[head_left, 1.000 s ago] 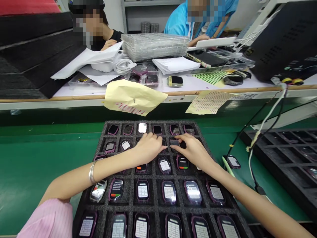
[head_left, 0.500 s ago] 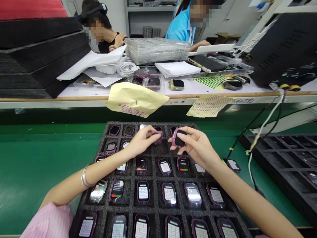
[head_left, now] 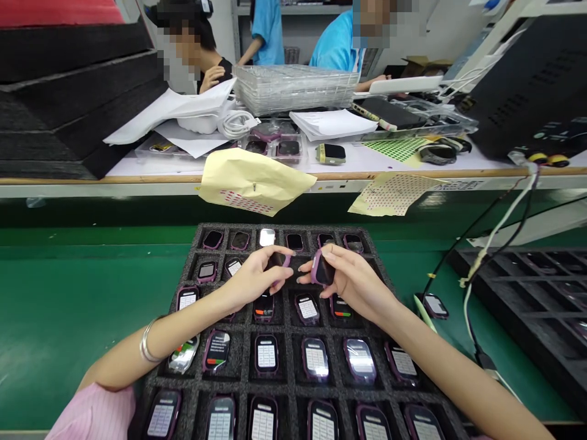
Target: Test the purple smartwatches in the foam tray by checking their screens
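A black foam tray (head_left: pixel 287 330) full of compartments holds purple-framed watches, many with lit screens such as one watch (head_left: pixel 266 354) in the middle. Above its second row, my left hand (head_left: pixel 261 272) pinches a purple watch (head_left: pixel 286 261) by its edge. Close beside it, my right hand (head_left: pixel 348 275) holds another purple watch (head_left: pixel 323 269), tilted, its dark screen turned right, thumb on top. The two held watches are apart. Several compartments under my hands are partly hidden.
A shelf edge (head_left: pixel 165 188) crosses behind the tray, with papers, clear trays (head_left: pixel 293 88) and a green watch (head_left: pixel 331 154) on it. Cables (head_left: pixel 493 238) hang at right, near another foam tray (head_left: pixel 518 305). Co-workers sit beyond the shelf.
Both hands have moved slightly down toward me with their watches, my left from the back row's edge. The back-row watches show more fully. Another person in blue has appeared behind.
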`<state>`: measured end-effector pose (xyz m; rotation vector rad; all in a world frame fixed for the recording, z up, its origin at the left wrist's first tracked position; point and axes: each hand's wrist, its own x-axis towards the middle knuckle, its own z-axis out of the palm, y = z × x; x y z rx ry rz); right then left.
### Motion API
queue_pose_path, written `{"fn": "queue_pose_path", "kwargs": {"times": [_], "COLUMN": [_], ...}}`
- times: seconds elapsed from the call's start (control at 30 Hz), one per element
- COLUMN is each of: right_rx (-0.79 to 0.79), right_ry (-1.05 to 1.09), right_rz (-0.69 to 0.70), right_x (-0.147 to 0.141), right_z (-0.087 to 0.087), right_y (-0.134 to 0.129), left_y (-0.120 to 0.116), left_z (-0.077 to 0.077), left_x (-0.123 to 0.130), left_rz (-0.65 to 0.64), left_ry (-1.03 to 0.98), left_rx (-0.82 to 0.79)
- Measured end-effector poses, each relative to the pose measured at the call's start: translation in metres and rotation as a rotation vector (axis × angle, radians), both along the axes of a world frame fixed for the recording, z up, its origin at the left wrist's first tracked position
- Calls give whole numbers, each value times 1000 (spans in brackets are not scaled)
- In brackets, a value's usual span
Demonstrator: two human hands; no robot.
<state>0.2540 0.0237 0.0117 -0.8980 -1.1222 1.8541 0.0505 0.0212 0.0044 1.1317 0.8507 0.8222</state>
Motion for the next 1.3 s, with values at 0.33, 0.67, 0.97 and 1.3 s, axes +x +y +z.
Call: {"fn": "queue_pose_path", "kwargs": {"times": [0.33, 0.67, 0.97, 1.3], "right_rx": [-86, 88, 38, 75], "right_ry": [59, 92, 119, 102], "right_rz": [62, 138, 152, 135], "right_x": [2, 7, 10, 11], "right_z": [-7, -6, -6, -9], "right_y": [-3, -3, -3, -5], "left_y": [-8, -10, -15, -17], "left_z": [-12, -13, -8, -4], "left_x": [-3, -6, -5, -7], "left_rz": [111, 93, 79, 15], "left_ry": [271, 298, 296, 342], "left_rx": [392, 406, 404, 405]}}
